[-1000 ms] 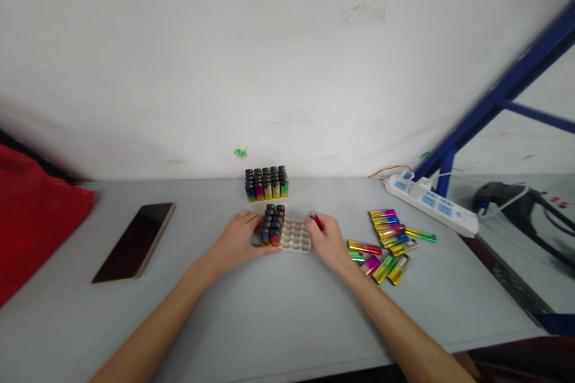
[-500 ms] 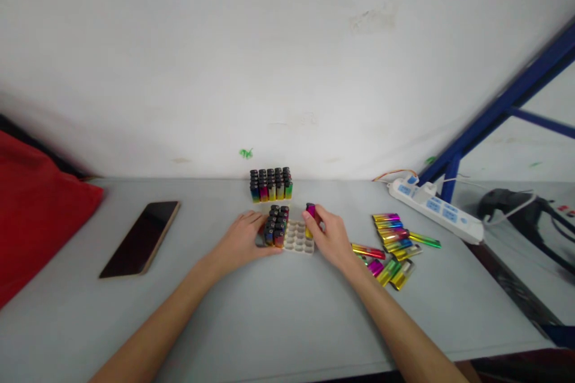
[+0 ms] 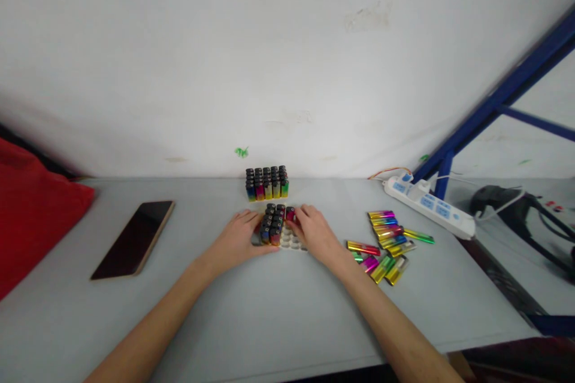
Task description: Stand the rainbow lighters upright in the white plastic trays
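Observation:
My right hand point(image 3: 312, 230) pinches a magenta lighter point(image 3: 290, 213) by its upper part, upright at the back of a pale tray with round holes point(image 3: 291, 242). Its lower end is hidden, so I cannot tell how deep it sits. Two columns of upright lighters with black tops point(image 3: 272, 224) fill the tray's left side. Around that left edge curls my left hand point(image 3: 240, 233), thumb in front and fingers behind, steadying the tray. Loose metallic lighters point(image 3: 389, 233) in several colours lie in a pile to the right of my right hand.
Behind the tray, near the wall, stands a full block of upright lighters point(image 3: 267, 184). A dark phone or tablet point(image 3: 135, 239) lies at left, beside a red cloth or bag point(image 3: 36, 209). At right are a white power strip point(image 3: 429, 206), a black strapped object point(image 3: 516, 215) and blue metal framing point(image 3: 476, 114).
My right hand has carried the magenta lighter leftward, from above the tray's right side to its back row beside the filled columns. My left hand keeps its hold. The view has shifted slightly.

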Demonstrator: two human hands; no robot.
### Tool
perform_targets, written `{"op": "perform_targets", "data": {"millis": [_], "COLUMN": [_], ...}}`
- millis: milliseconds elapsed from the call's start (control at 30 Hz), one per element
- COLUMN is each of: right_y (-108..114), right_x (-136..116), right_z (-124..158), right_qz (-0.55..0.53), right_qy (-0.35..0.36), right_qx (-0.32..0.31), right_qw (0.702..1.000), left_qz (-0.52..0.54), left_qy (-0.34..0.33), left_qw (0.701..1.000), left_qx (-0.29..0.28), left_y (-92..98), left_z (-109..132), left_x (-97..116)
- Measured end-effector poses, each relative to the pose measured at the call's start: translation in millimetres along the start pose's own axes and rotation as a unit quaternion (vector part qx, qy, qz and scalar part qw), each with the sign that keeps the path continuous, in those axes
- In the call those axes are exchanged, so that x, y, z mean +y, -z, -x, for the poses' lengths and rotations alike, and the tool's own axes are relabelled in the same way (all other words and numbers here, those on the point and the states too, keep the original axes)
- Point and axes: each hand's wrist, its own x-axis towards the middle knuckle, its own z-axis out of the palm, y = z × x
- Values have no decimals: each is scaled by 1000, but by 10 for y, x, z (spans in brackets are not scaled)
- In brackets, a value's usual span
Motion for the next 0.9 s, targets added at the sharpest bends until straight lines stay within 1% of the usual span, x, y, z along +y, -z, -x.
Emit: {"op": "perform_targets", "data": {"millis": [67,133,200,267,367,467,567,600,667,767,900], "right_y": [4,50,143,273,488,674,793,815,840,864,916], "right_x": [5,45,131,281,656,1175,1682,1814,1998,2081,1997], "right_z": [31,96,191,309,511,716,893,940,1010,1052,1013], "right_qz": [-13,-50,-86,-99,-69,-17,27,32,28,8,-26], "right_qy": [-2,6,6,-11,-50,-72,-95,-101,-111,-117,-115], "right_qx": [3,21,42,64,106,133,133,124,84,46,17], "right_qw": [1000,999,995,993,991,988,986,987,990,992,993], "left_qz": [1,4,3,-2,-12,-13,-12,-12,-12,-9,-4], "left_qy": [-2,-5,-8,-11,-8,-3,-4,-4,-6,-5,2], "left_qw": [1000,1000,1000,1000,1000,1000,1000,1000,1000,1000,1000], "left_qx": [4,7,9,8,-2,-6,1,3,3,-2,-5], "left_y": [-15,-26,-26,-16,4,10,-1,-6,-12,-9,10], "left_z": [-5,-8,-8,-7,-4,-5,-9,-9,-9,-8,-12], "left_x": [-13,-25,-32,-32,-21,-16,-23,-26,-33,-34,-22]}}
